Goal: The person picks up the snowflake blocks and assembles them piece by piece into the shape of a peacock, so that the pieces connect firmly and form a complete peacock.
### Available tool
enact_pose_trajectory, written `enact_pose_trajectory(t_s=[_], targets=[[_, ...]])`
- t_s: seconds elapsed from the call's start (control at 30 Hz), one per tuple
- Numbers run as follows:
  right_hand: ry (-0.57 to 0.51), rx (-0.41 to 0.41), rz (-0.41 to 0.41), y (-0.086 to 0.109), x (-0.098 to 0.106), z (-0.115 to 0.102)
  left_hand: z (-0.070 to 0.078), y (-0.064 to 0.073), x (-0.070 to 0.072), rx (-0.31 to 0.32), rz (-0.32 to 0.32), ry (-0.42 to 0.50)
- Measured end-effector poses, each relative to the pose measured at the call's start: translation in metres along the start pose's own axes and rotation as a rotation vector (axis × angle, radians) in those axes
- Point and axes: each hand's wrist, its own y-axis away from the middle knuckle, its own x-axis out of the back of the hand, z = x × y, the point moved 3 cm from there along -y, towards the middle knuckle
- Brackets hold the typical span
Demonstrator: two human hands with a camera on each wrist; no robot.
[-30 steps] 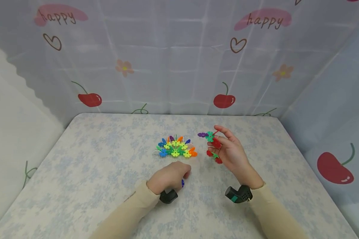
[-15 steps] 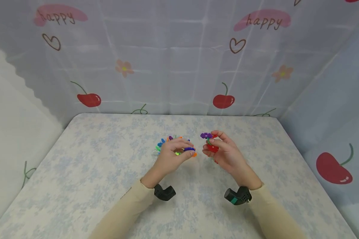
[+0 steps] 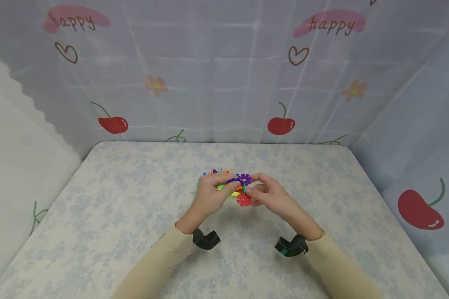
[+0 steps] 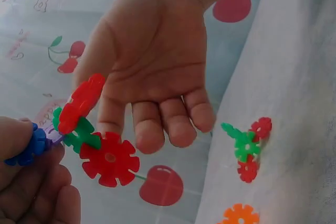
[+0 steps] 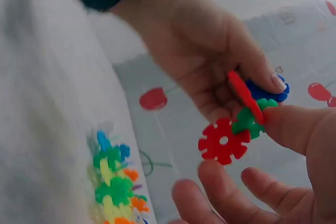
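My left hand pinches a blue snowflake disc between thumb and fingers. My right hand holds a small cluster of notched discs, its thumb at the green disc in the middle. Joined to that green disc are red discs and a purple disc. The blue disc meets the purple one edge to edge; whether they interlock cannot be told. Both hands are close together in the head view, in front of a larger multicoloured disc assembly, which they partly cover.
A separate small piece of green and red discs lies on the table, with an orange disc near it in the left wrist view. The patterned tablecloth reaches back to a printed curtain.
My left hand has picked up the blue disc from the table's near side and raised it to the cluster. My right hand has moved left and turned the cluster towards it.
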Motion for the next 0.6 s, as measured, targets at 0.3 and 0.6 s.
enact_pose_trajectory(t_s=[0.3,0.6], targets=[[0.164,0.232,0.226,0.003,0.006,-0.004,-0.007,0.000,-0.005,0.097,-0.063,0.070],[0.265,0.315,0.285,0.007,0.013,-0.010,-0.014,-0.001,-0.003,0.518,-0.041,0.280]])
